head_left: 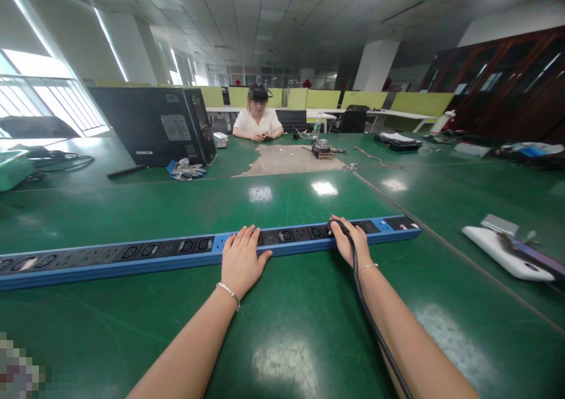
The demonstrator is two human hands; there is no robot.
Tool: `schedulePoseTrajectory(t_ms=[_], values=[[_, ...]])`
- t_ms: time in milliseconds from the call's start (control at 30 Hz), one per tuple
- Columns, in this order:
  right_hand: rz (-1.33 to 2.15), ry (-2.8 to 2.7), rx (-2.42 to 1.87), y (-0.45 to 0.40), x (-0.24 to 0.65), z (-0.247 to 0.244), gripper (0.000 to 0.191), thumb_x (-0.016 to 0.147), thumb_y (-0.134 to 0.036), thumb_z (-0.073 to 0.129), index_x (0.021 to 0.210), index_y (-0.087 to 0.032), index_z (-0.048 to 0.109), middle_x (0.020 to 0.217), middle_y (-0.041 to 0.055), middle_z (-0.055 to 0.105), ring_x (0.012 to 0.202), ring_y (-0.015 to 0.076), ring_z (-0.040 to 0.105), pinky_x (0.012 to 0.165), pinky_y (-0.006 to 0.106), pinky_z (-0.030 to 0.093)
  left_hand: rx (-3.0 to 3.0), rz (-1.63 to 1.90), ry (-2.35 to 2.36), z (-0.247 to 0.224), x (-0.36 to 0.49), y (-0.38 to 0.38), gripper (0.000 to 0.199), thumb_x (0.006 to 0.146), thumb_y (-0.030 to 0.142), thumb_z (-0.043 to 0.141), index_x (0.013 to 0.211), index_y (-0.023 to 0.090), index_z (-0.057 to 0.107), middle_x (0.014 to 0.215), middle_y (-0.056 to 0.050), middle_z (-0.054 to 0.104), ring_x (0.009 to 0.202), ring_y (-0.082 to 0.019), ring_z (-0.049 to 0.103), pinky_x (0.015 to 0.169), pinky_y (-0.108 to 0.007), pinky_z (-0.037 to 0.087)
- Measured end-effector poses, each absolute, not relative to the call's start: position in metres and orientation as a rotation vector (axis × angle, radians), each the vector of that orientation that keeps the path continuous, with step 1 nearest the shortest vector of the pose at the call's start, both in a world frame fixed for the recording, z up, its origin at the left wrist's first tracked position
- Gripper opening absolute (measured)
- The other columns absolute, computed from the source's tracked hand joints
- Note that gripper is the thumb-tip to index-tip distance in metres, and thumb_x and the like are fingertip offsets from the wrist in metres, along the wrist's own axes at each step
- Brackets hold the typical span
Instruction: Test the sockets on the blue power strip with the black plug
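A long blue power strip (176, 258) with black socket panels lies across the green table. My left hand (242, 258) is laid over its middle, fingers across the top and over the far edge, thumb along the near side. Toward the strip's right end, my right hand (351, 240) grips a black plug (336, 228) at one of the sockets. The fingers partly cover this plug, so how deep it sits cannot be made out. From it a thick black cable (364, 305) hangs down along my right forearm.
A black computer case (154, 125) and work gloves (186, 169) stand at the back left. Opposite sits a person (258, 119), hands on the table (132, 340). A metal part (323, 147) lies mid-back; a white device (503, 252) is at right.
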State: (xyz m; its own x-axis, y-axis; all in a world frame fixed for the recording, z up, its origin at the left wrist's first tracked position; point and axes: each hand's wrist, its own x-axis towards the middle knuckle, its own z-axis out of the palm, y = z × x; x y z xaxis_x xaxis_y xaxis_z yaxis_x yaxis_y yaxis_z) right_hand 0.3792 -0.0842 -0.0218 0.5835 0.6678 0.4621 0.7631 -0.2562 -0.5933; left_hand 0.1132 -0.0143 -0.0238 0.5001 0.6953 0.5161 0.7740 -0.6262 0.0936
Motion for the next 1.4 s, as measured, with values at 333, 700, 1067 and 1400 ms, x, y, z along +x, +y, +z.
schedulePoseTrajectory(t_ms=[333, 700, 1067, 1400], values=[[-0.414, -1.282, -2.091, -0.090, 0.370, -0.032, 0.037, 0.084, -0.039, 0.042, 0.114, -0.025, 0.059, 0.113, 0.0061, 0.064, 0.117, 0.0213, 0.049, 0.101, 0.045, 0.027, -2.586, -0.782, -1.275, -0.024, 0.113, -0.015, 0.052, 0.081, 0.045, 0.048, 0.126, 0.018, 0.048, 0.130, -0.010, 0.053, 0.124, -0.026, 0.043, 0.103, -0.043, 0.030], [-0.289, -0.995, -1.675, -0.093, 0.390, -0.018, 0.045, 0.088, -0.044, 0.031, 0.112, -0.018, 0.059, 0.107, 0.0104, 0.066, 0.100, 0.0195, 0.059, 0.094, 0.040, 0.038, -2.588, -0.804, -1.245, -0.023, 0.112, -0.013, 0.050, 0.081, 0.044, 0.048, 0.124, 0.018, 0.049, 0.128, -0.011, 0.054, 0.121, -0.027, 0.046, 0.100, -0.044, 0.032], [-0.190, -1.007, -1.959, -0.126, 0.485, -0.025, 0.044, 0.081, -0.049, 0.039, 0.101, -0.021, 0.066, 0.107, 0.0076, 0.066, 0.108, 0.0240, 0.055, 0.101, 0.044, 0.030, -2.578, -0.780, -1.239, -0.026, 0.112, -0.012, 0.050, 0.082, 0.044, 0.047, 0.124, 0.016, 0.049, 0.129, -0.011, 0.053, 0.122, -0.026, 0.044, 0.101, -0.043, 0.030], [-0.153, -1.010, -2.034, -0.122, 0.487, -0.023, 0.040, 0.080, -0.045, 0.041, 0.101, -0.022, 0.066, 0.107, 0.0073, 0.067, 0.110, 0.0234, 0.054, 0.104, 0.045, 0.025, -2.583, -0.784, -1.238, -0.024, 0.112, -0.013, 0.050, 0.082, 0.043, 0.048, 0.124, 0.017, 0.049, 0.129, -0.011, 0.053, 0.122, -0.026, 0.044, 0.101, -0.043, 0.030]])
